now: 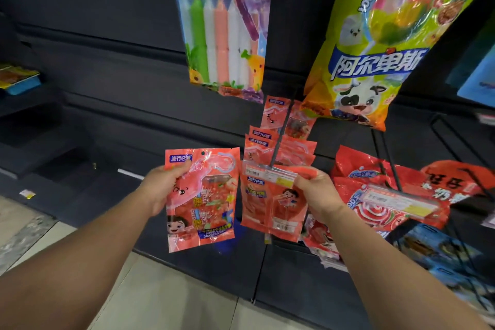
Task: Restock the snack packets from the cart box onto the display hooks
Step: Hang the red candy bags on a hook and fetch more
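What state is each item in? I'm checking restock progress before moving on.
Left hand: gripping a loose pink packet, not yet hooked.
Right hand: pinching the price tag at the hook's tip.
Hooked pink packets: hanging.
Green lollipop bag: hanging.

The held packet [201, 199] is salmon-red with a cartoon face and blue label, the hanging packets [273, 203] match it, the upper bag [385, 35] is lime-green and yellow, and the panel [107, 75] is dark.

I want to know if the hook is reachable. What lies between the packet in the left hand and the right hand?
In the head view, only the front hanging packet and the hook's price tag.
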Tool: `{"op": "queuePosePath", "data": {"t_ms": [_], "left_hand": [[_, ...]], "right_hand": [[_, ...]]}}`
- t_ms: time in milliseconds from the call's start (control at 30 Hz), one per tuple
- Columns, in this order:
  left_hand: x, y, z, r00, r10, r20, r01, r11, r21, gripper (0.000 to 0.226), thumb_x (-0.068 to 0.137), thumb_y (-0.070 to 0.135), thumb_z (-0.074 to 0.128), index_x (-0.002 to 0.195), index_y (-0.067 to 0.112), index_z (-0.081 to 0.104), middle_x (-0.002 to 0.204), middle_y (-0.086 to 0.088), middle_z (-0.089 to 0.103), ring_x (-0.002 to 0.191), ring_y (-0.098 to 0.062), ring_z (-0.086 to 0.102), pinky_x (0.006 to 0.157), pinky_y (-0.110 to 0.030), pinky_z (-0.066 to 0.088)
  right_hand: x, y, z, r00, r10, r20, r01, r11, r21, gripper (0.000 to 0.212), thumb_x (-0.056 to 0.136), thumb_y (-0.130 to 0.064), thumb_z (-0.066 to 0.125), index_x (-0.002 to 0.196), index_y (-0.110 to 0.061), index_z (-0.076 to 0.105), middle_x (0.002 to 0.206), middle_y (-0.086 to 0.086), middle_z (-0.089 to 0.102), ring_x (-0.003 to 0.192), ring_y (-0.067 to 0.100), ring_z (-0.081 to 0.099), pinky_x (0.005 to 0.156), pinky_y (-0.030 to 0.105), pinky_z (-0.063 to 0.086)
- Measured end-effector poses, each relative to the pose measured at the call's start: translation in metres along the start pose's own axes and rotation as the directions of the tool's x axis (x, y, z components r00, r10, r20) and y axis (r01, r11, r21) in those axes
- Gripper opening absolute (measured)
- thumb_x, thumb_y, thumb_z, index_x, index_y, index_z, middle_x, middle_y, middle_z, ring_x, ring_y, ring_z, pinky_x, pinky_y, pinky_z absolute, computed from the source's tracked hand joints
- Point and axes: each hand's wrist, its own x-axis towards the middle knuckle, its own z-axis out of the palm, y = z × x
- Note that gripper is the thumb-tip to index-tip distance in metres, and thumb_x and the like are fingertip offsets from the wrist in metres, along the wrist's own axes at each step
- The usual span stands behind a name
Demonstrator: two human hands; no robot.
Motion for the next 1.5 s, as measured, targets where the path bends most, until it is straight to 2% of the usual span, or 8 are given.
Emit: {"op": "queuePosePath", "data": {"t_ms": [467, 567, 733, 1000, 1167, 1333, 1400, 1500], "left_hand": [[0.016, 0.009, 0.002, 0.999, 0.022, 0.038, -0.023, 0.999, 0.036, 0.040, 0.086, 0.042, 0.069, 0.111, 0.011, 0.070, 0.100, -0.014, 0.077, 0.095, -0.033, 0.073, 0.091, -0.050, 0.054], [0.016, 0.009, 0.002, 0.999, 0.023, 0.039, -0.025, 0.999, 0.040, 0.040, 0.086, 0.042, 0.069, 0.112, 0.011, 0.069, 0.099, -0.013, 0.077, 0.094, -0.033, 0.073, 0.090, -0.050, 0.055], [0.018, 0.007, -0.001, 0.999, 0.025, 0.029, -0.026, 0.999, 0.039, 0.039, 0.088, 0.041, 0.068, 0.113, 0.010, 0.070, 0.100, -0.014, 0.076, 0.095, -0.034, 0.072, 0.090, -0.050, 0.055], [0.018, -0.001, -0.017, 0.997, 0.006, 0.072, -0.012, 0.997, 0.081, 0.044, 0.084, 0.043, 0.070, 0.113, 0.009, 0.069, 0.099, -0.014, 0.077, 0.094, -0.033, 0.073, 0.092, -0.051, 0.054], [0.019, -0.005, -0.014, 0.990, -0.016, 0.143, -0.009, 0.986, 0.168, 0.045, 0.079, 0.044, 0.074, 0.109, 0.010, 0.071, 0.098, -0.013, 0.077, 0.096, -0.033, 0.073, 0.097, -0.054, 0.052], [0.020, 0.004, 0.021, 0.965, 0.001, 0.262, -0.064, 0.971, 0.232, 0.034, 0.083, 0.042, 0.072, 0.105, 0.016, 0.074, 0.102, -0.006, 0.077, 0.102, -0.025, 0.070, 0.095, -0.040, 0.051], [0.021, 0.009, 0.037, 0.948, 0.004, 0.319, -0.084, 0.967, 0.240, 0.029, 0.086, 0.037, 0.071, 0.105, 0.015, 0.074, 0.103, -0.006, 0.077, 0.102, -0.025, 0.070, 0.093, -0.037, 0.052], [0.022, 0.012, 0.054, 0.924, 0.017, 0.382, -0.120, 0.961, 0.248, 0.030, 0.086, 0.037, 0.071, 0.107, 0.017, 0.074, 0.106, -0.004, 0.076, 0.105, -0.022, 0.070, 0.099, -0.038, 0.051]], "right_hand": [[-0.001, -0.022, 0.006, 0.995, -0.044, 0.085, 0.038, 0.997, 0.068, 0.006, 0.085, -0.011, 0.069, 0.083, -0.009, 0.074, 0.079, 0.012, 0.075, 0.069, 0.025, 0.072, 0.059, 0.038, 0.061], [0.001, -0.021, 0.011, 0.998, -0.046, 0.039, 0.044, 0.997, 0.058, 0.006, 0.086, -0.012, 0.069, 0.086, -0.007, 0.073, 0.081, 0.011, 0.075, 0.074, 0.027, 0.072, 0.069, 0.043, 0.061], [0.005, -0.023, 0.014, 0.998, -0.020, -0.061, 0.025, 0.997, 0.076, 0.004, 0.087, -0.013, 0.069, 0.086, -0.010, 0.071, 0.073, 0.006, 0.075, 0.065, 0.025, 0.072, 0.057, 0.036, 0.059], [0.020, -0.026, 0.020, 0.979, -0.052, -0.200, 0.055, 0.998, 0.010, 0.003, 0.087, -0.020, 0.070, 0.087, -0.022, 0.067, 0.088, 0.006, 0.072, 0.090, 0.034, 0.070, 0.083, 0.053, 0.057], [0.006, -0.024, 0.013, 0.942, -0.131, -0.308, 0.113, 0.991, -0.077, 0.027, 0.081, -0.022, 0.077, 0.100, -0.015, 0.059, 0.093, 0.002, 0.067, 0.074, 0.013, 0.065, 0.059, 0.022, 0.053], [-0.010, -0.018, 0.012, 0.890, -0.224, -0.398, 0.110, 0.951, -0.290, 0.042, 0.079, -0.027, 0.077, 0.076, -0.018, 0.036, 0.069, -0.001, 0.040, 0.056, 0.015, 0.034, 0.052, 0.027, 0.034], [-0.017, -0.015, 0.008, 0.910, -0.215, -0.354, 0.096, 0.941, -0.325, 0.040, 0.082, -0.022, 0.074, 0.073, -0.018, 0.036, 0.062, -0.001, 0.039, 0.051, 0.013, 0.033, 0.048, 0.025, 0.033], [-0.028, -0.007, 0.005, 0.992, -0.107, -0.063, 0.091, 0.972, -0.219, 0.021, 0.087, 0.000, 0.064, 0.075, -0.015, 0.055, 0.065, -0.003, 0.057, 0.053, 0.003, 0.053, 0.056, 0.018, 0.046]]}}
